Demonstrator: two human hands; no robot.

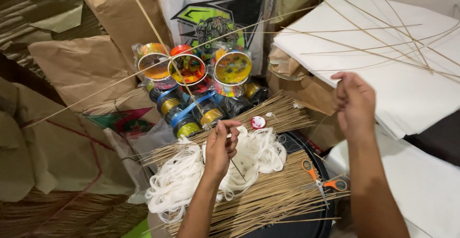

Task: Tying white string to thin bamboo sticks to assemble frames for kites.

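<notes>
While my left hand (pixel 221 147) pinches one thin tan bamboo stick (pixel 187 92) and my right hand (pixel 355 105) closes on another, the loose bundle of bamboo sticks (pixel 268 199) lies mostly unused.

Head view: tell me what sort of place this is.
Probably a kite-making workspace: heaps of thin bamboo sticks, a stack of white paper sheets, colourful thread spools, and brown-paper bundles.

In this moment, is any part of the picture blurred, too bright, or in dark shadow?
Head view: the left hand and the white string look sharp; the right hand is slightly soft; the white paper stack is bright, nearly washed out; the lower left corner lies in dim shadow.
</notes>
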